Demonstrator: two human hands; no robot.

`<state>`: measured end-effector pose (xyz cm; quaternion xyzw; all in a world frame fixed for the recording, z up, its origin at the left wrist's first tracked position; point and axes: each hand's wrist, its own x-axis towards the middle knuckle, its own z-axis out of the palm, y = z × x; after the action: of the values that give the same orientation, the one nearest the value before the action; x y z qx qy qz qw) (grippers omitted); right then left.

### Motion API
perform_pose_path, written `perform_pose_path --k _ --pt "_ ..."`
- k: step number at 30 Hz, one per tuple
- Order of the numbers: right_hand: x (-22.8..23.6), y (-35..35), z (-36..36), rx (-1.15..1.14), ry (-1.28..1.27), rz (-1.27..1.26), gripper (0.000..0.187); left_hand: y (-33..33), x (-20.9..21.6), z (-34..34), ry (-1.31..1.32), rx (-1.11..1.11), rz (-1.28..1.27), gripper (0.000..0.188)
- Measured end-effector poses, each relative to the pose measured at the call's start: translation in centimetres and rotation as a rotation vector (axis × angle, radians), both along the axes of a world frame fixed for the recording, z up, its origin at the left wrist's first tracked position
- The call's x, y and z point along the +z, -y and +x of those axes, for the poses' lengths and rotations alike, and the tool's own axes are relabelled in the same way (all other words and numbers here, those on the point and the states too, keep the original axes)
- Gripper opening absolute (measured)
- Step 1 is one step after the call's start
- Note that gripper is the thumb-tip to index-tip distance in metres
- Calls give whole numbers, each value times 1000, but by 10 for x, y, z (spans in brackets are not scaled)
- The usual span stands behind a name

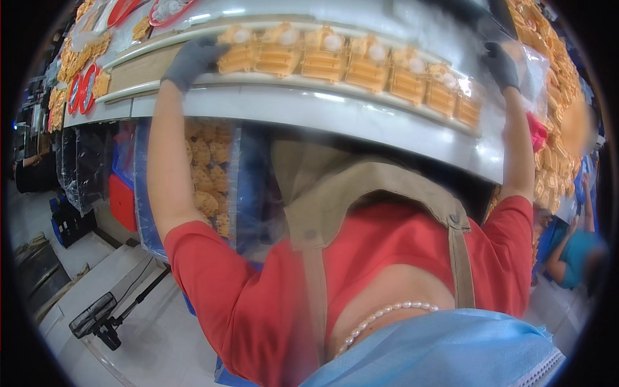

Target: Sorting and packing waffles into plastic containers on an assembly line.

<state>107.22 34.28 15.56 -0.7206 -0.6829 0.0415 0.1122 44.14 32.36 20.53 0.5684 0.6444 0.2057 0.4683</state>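
Note:
A row of several orange plastic housings [324, 55], most with a round white piece on them, lies along a long tray with pale rails [145, 50] on the white worktop. At the row's left end, my left hand [195, 62], in a grey glove, has its fingers closed against the leftmost housing [236, 51]. My right hand [501, 66], also grey-gloved, is past the row's right end beside a clear plastic bag [534, 80]. Its fingers look apart, and I see nothing held in them. The rightmost housing [469, 111] shows no white piece.
Orange parts are heaped at the right [567, 145], with a pink thing [536, 131] beside them. Red rings [82, 90] and more orange parts sit at the far left. Below the worktop stands a plastic-lined blue crate [147, 193] of orange parts, next to a red bin [122, 203].

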Motion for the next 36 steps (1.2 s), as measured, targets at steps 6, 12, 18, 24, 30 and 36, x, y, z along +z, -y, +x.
perform_pose_path --k 6,12,18,24,30,36 --pt "35 -18 -16 9 -36 155 37 -39 -15 28 28 -22 15 38" --pt "84 -32 -182 440 -350 91 20 -47 -6 64 45 24 12 31" --pt "71 -59 -239 655 -320 -132 28 -60 -26 105 28 -21 10 30" --pt "74 -90 -237 690 -317 -339 24 -78 -34 126 21 -19 69 30" --pt "54 -135 -209 731 -228 -265 23 -114 -41 166 -45 -59 6 37" --pt "32 -176 -164 753 -205 -196 26 -156 -55 215 -92 -73 29 37"
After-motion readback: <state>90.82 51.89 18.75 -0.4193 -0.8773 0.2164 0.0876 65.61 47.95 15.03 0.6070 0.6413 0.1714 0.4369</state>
